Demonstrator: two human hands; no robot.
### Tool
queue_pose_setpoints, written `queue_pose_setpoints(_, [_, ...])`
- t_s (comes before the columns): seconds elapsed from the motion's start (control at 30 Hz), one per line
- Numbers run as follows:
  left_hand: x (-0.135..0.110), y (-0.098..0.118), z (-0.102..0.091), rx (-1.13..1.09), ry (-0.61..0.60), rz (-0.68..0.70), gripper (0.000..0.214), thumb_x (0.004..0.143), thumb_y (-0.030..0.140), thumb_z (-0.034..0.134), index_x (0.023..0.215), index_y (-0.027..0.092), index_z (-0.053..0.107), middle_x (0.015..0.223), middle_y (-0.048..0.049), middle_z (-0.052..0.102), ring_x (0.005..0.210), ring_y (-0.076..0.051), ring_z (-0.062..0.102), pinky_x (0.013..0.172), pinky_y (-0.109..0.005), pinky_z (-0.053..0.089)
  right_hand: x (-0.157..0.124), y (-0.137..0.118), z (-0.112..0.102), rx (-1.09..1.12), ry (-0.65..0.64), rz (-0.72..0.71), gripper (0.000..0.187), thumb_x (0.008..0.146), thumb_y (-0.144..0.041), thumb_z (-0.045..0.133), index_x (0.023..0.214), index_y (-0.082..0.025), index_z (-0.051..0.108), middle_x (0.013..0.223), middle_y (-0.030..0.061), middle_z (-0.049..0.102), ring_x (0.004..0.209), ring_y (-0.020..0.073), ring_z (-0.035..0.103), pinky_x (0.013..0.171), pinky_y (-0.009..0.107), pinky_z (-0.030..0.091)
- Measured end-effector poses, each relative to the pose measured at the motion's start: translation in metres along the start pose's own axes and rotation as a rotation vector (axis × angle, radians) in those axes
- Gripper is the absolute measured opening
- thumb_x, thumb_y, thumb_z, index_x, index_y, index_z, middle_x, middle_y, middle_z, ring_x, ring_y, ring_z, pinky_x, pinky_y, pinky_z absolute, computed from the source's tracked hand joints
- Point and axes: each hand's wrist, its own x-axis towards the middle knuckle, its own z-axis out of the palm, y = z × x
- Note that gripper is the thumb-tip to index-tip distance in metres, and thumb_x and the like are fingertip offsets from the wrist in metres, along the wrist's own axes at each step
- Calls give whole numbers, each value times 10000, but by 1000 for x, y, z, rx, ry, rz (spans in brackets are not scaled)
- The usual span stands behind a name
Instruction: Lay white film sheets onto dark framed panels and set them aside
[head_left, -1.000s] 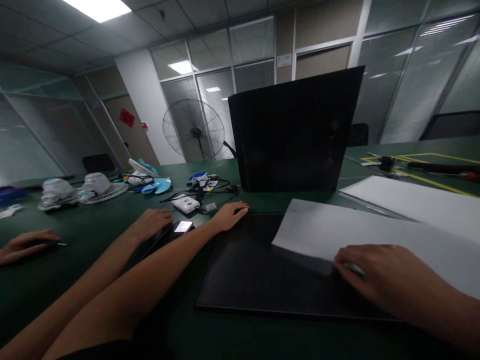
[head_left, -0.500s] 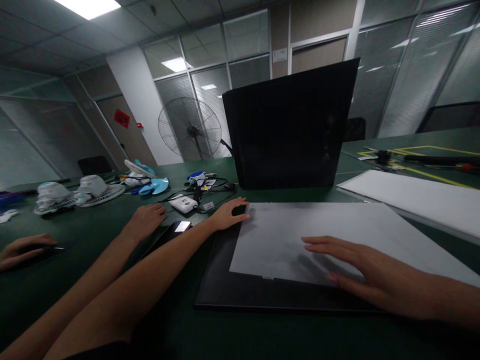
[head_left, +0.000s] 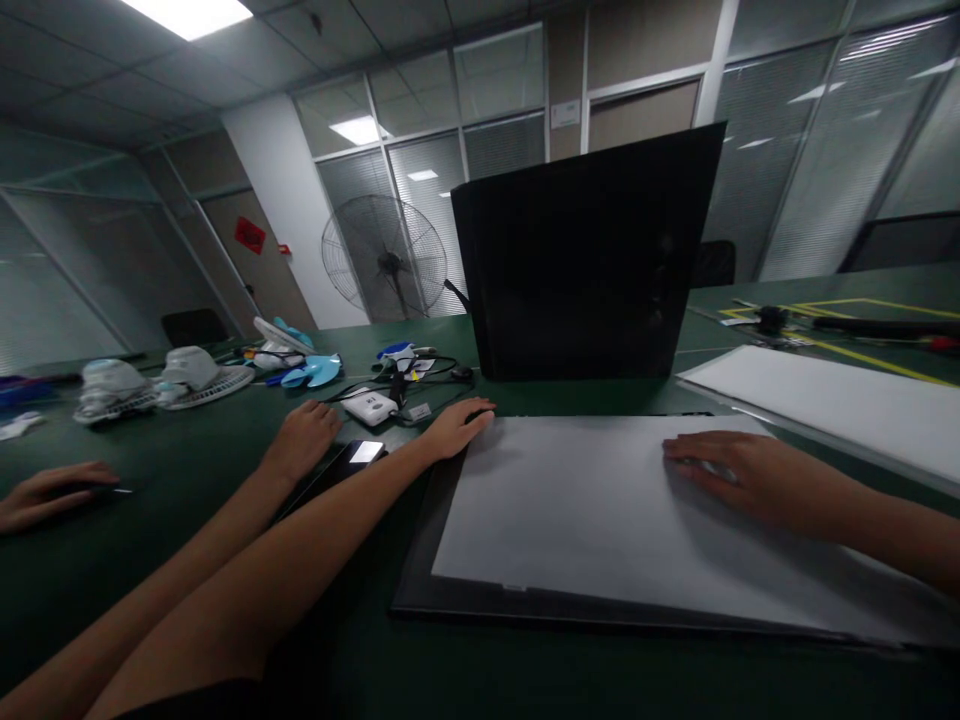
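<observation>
A large white sheet (head_left: 570,500) lies on a flat black board (head_left: 420,590) in front of me. My left hand (head_left: 459,428) rests at the sheet's far left corner, over the board's edge, its fingers stretched out. On the right part of the sheet lies my right hand (head_left: 750,475), palm down with fingers extended and slightly bent; neither hand visibly grips anything. A small pale tab (head_left: 514,587) shows at the sheet's near edge. Behind the sheet, a big black box-like panel (head_left: 585,260) stands upright.
To my left, a co-worker's hand (head_left: 304,440) rests by a phone (head_left: 366,453); another person's hand (head_left: 60,495) is farther left. A white device (head_left: 369,406) with cables, small fan parts (head_left: 311,371) and a stack of white sheets (head_left: 832,405) lie on the green table (head_left: 300,630).
The white sheet has shifted toward me and slightly left on the black board. My right hand has moved forward and come down flatter on it. My left hand stays near the far left corner.
</observation>
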Motion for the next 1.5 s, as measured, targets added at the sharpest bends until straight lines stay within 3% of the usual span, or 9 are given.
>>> queue_pose_setpoints(0.13, [1,-2,-1,-111,-56,5,537,980,583,552,1320,194,699,1425,-118,672,1402,-296,564,1224,-482,388,-4,-26,2,53,-47,-70,635,989,-671,420,1507,-329,556,1555,21,474,1411,308,499,1224,594,389])
queue_pose_setpoints(0.27, [2,-2,-4,-138,-138,59,562,836,525,765,1299,208,721,1484,-142,623,1463,-336,494,1248,-539,331,-6,-30,3,84,-39,-132,643,963,-649,498,1522,-334,534,1571,11,447,1445,338,455,1252,597,353])
queue_pose_setpoints(0.4, [3,-3,-5,-198,-140,62,524,828,479,780,1279,216,735,1458,-133,646,1444,-330,520,1250,-548,327,-14,-39,-9,72,-101,-223,644,973,-630,515,1564,-382,457,1617,9,377,1487,344,394,1241,644,319])
queue_pose_setpoints(0.57, [4,1,-4,-167,-86,-28,488,849,481,741,1255,211,748,1380,-90,709,1333,-288,628,1223,-469,393,-38,-87,-33,214,-331,-459,817,917,-627,630,1626,-400,293,1666,40,245,1545,360,258,1254,657,238])
queue_pose_setpoints(0.7, [3,9,-4,-13,-11,-139,388,867,494,719,1149,241,799,1210,-43,790,1179,-276,711,1108,-410,502,-47,-118,-40,235,-443,-444,814,949,-673,552,1642,-403,223,1674,31,178,1558,357,196,1257,670,206])
queue_pose_setpoints(0.9, [4,14,-6,106,77,-237,313,853,512,745,987,247,847,947,-40,823,900,-251,747,864,-348,563,-48,-126,-33,217,-435,-436,627,1039,-576,420,1631,-432,272,1665,-3,229,1549,344,254,1249,683,241])
queue_pose_setpoints(1.1, [4,16,-9,-110,-23,-226,367,833,519,741,981,198,842,875,-42,816,803,-214,733,747,-299,556,-46,-130,-21,229,-337,-527,528,1067,-423,396,1594,-393,409,1626,12,351,1520,295,348,1248,583,320])
queue_pose_setpoints(1.33, [4,14,-11,-205,-70,-220,408,844,510,717,1066,186,828,988,-62,829,889,-244,754,814,-327,577,-39,-126,-17,233,-244,-518,519,1051,-465,448,1566,-401,453,1616,29,383,1487,282,407,1217,549,348])
queue_pose_setpoints(1.5, [6,8,-7,7,95,-273,333,908,447,629,1069,231,826,1089,-31,821,1017,-254,748,926,-337,560,-29,-118,-10,216,-178,-504,510,1060,-457,428,1565,-390,457,1618,32,387,1488,271,400,1218,532,334])
